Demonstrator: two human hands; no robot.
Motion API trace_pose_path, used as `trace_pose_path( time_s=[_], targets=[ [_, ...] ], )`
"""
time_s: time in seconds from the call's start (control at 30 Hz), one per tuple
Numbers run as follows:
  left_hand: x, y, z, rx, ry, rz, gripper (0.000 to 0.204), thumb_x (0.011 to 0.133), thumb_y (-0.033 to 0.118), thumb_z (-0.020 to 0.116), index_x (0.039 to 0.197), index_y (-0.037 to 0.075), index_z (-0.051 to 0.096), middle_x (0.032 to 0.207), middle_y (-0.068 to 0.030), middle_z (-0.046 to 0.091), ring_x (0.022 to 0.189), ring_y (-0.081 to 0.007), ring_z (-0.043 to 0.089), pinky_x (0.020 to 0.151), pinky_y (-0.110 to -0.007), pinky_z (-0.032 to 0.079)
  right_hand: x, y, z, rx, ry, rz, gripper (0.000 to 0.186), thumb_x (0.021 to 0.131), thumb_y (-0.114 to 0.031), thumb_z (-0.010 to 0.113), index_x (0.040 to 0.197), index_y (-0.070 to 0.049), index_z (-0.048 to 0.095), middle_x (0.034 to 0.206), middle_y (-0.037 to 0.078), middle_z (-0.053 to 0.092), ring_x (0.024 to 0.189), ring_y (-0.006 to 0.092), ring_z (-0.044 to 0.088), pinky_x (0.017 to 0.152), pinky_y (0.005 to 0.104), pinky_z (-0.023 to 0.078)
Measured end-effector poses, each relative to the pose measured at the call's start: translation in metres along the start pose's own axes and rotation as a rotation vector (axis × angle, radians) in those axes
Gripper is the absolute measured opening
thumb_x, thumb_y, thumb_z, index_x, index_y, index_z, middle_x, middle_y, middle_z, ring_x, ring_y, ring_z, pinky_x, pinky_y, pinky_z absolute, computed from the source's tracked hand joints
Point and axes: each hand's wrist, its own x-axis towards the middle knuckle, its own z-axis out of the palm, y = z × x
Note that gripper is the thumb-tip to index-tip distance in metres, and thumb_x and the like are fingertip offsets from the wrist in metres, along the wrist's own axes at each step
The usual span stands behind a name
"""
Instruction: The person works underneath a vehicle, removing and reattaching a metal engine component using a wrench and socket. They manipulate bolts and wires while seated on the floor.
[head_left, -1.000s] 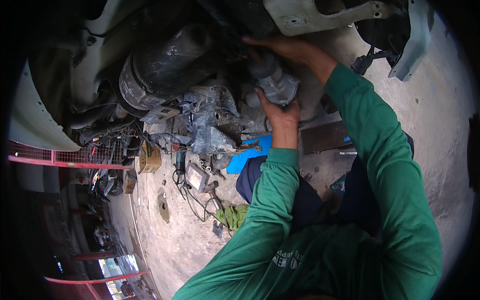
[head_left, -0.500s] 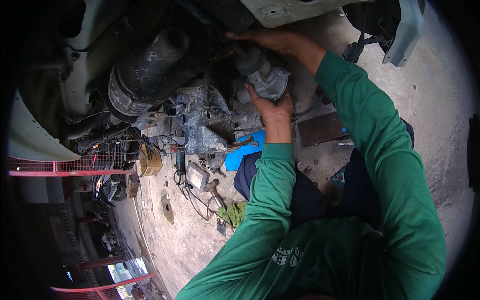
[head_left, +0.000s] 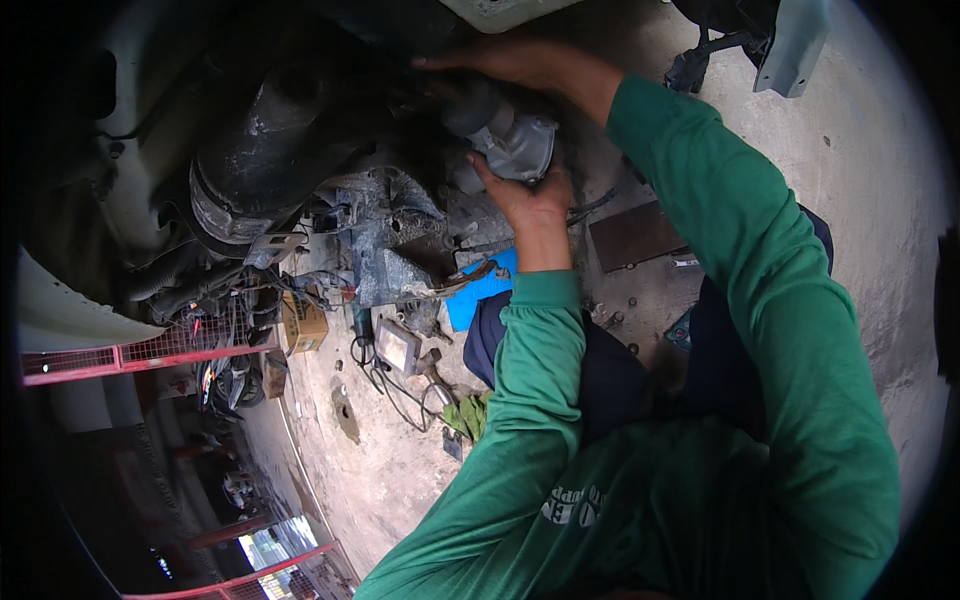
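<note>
A silver cast-metal housing [head_left: 524, 146] with a darker rounded body at its upper left hangs in front of me, under the vehicle's body. My left hand [head_left: 537, 207] cups it from below, thumb along its left side and fingers behind it. Over its upper end reaches my right hand [head_left: 505, 66], one finger stretched leftward into shadow; the others bend down around the dark end and are partly hidden. To the left are a big dark cylindrical part [head_left: 245, 150] and a dirty grey metal bracket [head_left: 385, 240].
On the concrete floor lie a blue sheet [head_left: 480, 297], a dark flat plate [head_left: 636, 237], a square work lamp [head_left: 398, 346], a green rag [head_left: 468, 415] and a cardboard box [head_left: 303, 323]. A red mesh railing [head_left: 150, 353] runs at left. A pale metal panel [head_left: 793, 50] hangs at upper right.
The view has shifted slightly, and both hands with the housing appear a little further left. The right hand reaches deeper into the shadow. The left hand keeps its hold.
</note>
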Motion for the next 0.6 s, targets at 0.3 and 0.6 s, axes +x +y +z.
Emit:
trace_pose_path(
  time_s=[0.3, 0.6],
  targets=[
    [-0.002, -0.005, 0.008, 0.081, 0.017, 0.066, 0.066, 0.094, 0.062, 0.059, 0.142, 0.017, 0.053, 0.14, -0.0068, 0.056, 0.127, -0.0295, 0.054, 0.11, -0.051, 0.043, 0.044, 0.049, 0.001, 0.347, -0.156, 0.128, 0.031, 0.099, -0.039, 0.067, 0.097, -0.009, 0.074, 0.084, 0.001, 0.07, 0.075, 0.0122, 0.059, 0.069, 0.0288, 0.046],
    [0.007, 0.011, -0.004, -0.005, -0.002, 0.073, 0.062, 0.095, 0.062, 0.057, 0.14, 0.018, 0.055, 0.138, -0.0054, 0.058, 0.128, -0.0283, 0.054, 0.111, -0.05, 0.043, 0.0, -0.01, 0.02, 0.058, 0.163, -0.071, 0.063, 0.087, -0.035, 0.078, 0.138, -0.004, 0.057, 0.123, 0.012, 0.069, 0.106, 0.0223, 0.064, 0.093, 0.0352, 0.051]
  ],
)
